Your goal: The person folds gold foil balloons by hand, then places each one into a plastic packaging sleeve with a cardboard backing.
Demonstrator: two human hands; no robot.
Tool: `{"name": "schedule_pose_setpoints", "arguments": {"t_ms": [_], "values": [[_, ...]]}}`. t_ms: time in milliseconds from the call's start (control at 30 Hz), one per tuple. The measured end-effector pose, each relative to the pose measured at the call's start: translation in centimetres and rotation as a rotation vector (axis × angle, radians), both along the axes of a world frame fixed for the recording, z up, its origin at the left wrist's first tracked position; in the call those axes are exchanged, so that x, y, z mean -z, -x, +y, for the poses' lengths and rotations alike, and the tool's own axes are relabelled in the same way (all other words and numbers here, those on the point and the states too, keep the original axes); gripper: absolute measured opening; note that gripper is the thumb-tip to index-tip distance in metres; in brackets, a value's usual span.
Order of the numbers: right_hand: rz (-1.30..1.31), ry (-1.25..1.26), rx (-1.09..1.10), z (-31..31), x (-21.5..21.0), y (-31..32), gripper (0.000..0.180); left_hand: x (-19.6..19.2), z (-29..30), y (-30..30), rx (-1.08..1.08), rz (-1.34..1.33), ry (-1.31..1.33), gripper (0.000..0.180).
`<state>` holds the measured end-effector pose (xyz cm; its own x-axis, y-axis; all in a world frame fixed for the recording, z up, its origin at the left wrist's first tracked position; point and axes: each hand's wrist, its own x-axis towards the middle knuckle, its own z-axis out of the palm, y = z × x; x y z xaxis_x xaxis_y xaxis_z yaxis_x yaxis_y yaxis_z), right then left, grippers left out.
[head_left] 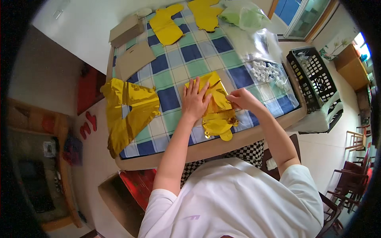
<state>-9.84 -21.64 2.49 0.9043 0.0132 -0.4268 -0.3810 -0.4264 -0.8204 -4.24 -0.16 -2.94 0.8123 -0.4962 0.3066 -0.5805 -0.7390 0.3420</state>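
Pressing down flat with the left hand (pixel 194 101), fingers spread wide and holding nothing, just pinning the gold foil balloon (pixel 216 107) to the checked tablecloth (pixel 178 63). The right hand (pixel 243 99) is at the balloon's right edge with fingers curled in, looks like a pinch on the foil edge, though I can't quite tell how tight. The balloon sits near the front edge of the tablecloth, close to the person, with its crinkled lower end hanging toward the table lip. Left of that balloon is a bigger gold foil piece (pixel 129 113) drooping off the cloth's corner. Further back from it are two yellow cutouts (pixel 166 25), a couple of cardboard pieces (pixel 135 59), and clear plastic bags (pixel 254 43) with small white bits. A black crate (pixel 313 77) stands just off the cloth's right side. My guess: this foil is super light, slick and crinkly, creases easily, so hold it by the seam edges, not the middle.
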Motion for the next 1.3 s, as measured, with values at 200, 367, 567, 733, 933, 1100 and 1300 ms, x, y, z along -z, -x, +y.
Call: {"name": "schedule_pose_setpoints", "arguments": {"t_ms": [200,367,567,733,933,1100,1300], "values": [[-0.305,0.060,-0.203,-1.4,2.0,-0.3,0.014,-0.6,0.7,-0.1,0.134,0.144,0.094,0.040],[-0.571,0.217,-0.132,0.9,2.0,-0.2,0.020,-0.7,0.6,0.0,0.153,0.149,0.172,0.042],[-0.560,0.795,0.195,3.6,4.2,-1.4,0.022,-0.7,0.5,-0.2,0.169,0.130,0.174,0.043],[-0.481,0.788,0.164,4.3,4.0,-1.7,0.013,-0.2,0.7,-0.4,0.160,0.124,0.188,0.042],[-0.792,0.571,0.078,3.6,5.1,-0.5,0.026,-1.0,0.2,0.1,0.152,0.130,0.181,0.043],[-0.890,0.641,-0.165,3.2,4.0,1.5,0.037,-0.8,0.2,0.6,0.117,0.072,0.021,0.046],[-0.880,0.598,-0.445,1.5,3.5,4.0,0.034,-0.5,0.1,0.7,0.142,-0.032,0.013,0.042]]}}
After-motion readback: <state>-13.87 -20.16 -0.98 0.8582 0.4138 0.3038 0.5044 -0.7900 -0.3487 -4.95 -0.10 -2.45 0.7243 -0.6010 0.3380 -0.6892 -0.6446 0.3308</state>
